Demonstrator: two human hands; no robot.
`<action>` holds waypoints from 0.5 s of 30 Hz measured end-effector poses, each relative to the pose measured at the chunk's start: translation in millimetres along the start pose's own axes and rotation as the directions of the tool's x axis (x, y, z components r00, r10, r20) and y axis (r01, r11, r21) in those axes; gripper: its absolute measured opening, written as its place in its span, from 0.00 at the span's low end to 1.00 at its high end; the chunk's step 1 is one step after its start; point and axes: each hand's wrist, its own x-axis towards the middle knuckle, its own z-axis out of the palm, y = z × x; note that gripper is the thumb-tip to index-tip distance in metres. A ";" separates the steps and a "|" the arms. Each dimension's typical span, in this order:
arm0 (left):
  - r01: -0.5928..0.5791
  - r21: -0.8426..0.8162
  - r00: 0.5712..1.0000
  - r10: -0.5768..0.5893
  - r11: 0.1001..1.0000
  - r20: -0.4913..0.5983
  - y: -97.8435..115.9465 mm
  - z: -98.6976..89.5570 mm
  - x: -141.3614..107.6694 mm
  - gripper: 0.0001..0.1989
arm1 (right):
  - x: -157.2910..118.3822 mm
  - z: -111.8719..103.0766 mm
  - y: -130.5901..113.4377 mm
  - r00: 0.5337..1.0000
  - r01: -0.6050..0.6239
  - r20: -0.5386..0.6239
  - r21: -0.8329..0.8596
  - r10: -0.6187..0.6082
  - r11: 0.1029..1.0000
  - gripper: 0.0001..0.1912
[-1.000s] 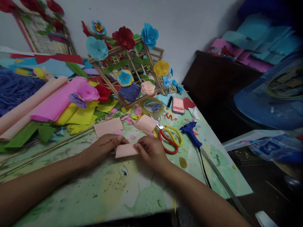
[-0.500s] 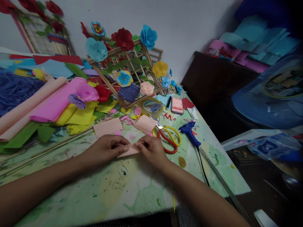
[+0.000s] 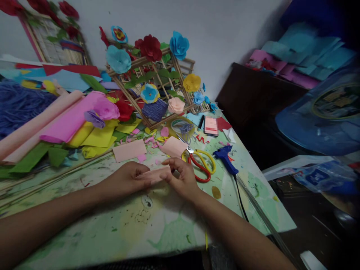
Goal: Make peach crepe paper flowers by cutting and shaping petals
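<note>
The left hand and right hand are narrowed to pinches, each gripping one end of a pale pink paper strip between thumb and fingers, just left of the scissors and above the tabletop. Right of the scissors lies a blue glue gun. Beyond them, a tape roll bears a green-and-white label; well to their right, a plastic packet has a blue one. Both labels seem too blurred to read.
</note>
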 end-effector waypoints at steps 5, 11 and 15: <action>0.076 -0.134 0.997 -0.076 0.988 0.007 4.7 4.3 -2.0 0.20 | -1.4 5.9 -2.1 0.953 -0.264 0.202 0.193 0.225 0.945 0.21; 0.071 -0.128 0.997 -0.067 0.989 0.037 6.5 5.0 -1.8 0.18 | -2.7 8.8 -3.1 0.952 -0.217 0.255 0.167 0.170 0.962 0.15; 0.052 -0.098 0.999 -0.050 0.994 0.015 1.2 0.1 1.0 0.19 | -0.1 2.8 -4.3 0.961 -0.190 0.219 0.080 0.169 0.978 0.17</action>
